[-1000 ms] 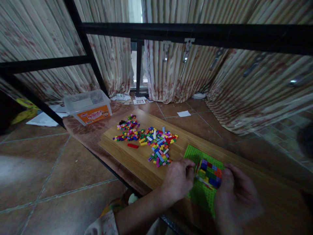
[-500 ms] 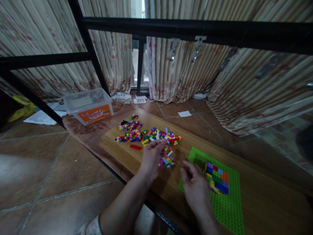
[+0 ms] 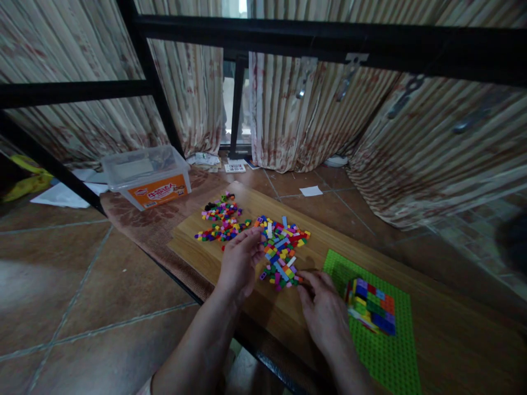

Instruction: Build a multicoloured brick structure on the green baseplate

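Observation:
My left hand (image 3: 241,263) is over the left side of a pile of small coloured bricks (image 3: 282,255). Its fingers are curled in together, and whatever they may hold is hidden. At the pile's right edge is my right hand (image 3: 325,307), thumb and forefinger apart, fingertips close to the nearest bricks; no brick shows clearly in its grasp. Right of that hand, a block of stacked bricks (image 3: 373,304) in many colours stands on a green studded baseplate (image 3: 393,351). A red brick (image 3: 223,248) is mostly covered by my left hand.
A second heap of tiny bricks (image 3: 222,216) lies farther left on the wooden board (image 3: 193,247). Behind it, a clear plastic box (image 3: 146,175) with an orange label stands on a brown cloth (image 3: 135,219). A black metal bar (image 3: 288,33) crosses above.
My left hand has moved left from the middle of the pile, uncovering more bricks. My right hand has moved slightly left, from the baseplate's edge to the pile's edge.

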`<action>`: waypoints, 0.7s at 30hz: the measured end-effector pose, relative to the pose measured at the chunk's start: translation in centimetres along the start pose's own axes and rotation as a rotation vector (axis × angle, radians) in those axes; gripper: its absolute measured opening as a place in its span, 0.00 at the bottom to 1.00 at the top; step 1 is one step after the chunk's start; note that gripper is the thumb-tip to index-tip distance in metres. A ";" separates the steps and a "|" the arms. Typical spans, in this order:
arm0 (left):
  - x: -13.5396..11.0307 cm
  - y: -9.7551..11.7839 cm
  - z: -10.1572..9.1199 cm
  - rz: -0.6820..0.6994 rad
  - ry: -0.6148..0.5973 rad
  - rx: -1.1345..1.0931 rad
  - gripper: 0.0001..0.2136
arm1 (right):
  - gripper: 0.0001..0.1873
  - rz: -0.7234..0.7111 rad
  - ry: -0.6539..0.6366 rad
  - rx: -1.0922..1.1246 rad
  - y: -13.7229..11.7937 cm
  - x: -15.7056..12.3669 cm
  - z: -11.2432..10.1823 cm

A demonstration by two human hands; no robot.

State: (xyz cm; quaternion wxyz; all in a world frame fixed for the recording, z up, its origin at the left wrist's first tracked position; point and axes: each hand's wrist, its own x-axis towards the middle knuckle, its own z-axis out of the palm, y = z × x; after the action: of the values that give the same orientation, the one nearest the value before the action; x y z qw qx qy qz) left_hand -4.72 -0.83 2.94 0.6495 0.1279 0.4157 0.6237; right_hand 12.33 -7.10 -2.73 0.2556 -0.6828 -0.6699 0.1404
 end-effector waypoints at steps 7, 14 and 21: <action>1.1 2.7 -1.4 0.021 0.107 -0.147 0.03 | 0.10 0.032 0.083 -0.022 0.2 0.4 0.6; 1.0 3.4 -1.7 -0.024 0.111 -0.179 0.04 | 0.11 -0.004 0.211 0.060 -0.5 0.7 0.8; 0.9 3.7 -1.9 -0.028 0.110 -0.200 0.03 | 0.16 -0.348 0.053 0.103 -3.6 0.1 2.7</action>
State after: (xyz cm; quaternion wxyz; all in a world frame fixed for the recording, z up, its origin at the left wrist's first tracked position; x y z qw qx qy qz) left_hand -8.77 0.04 3.96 0.6436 0.0222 0.3884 0.6592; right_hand 7.83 -6.68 -3.05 0.3283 -0.5460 -0.7629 0.1099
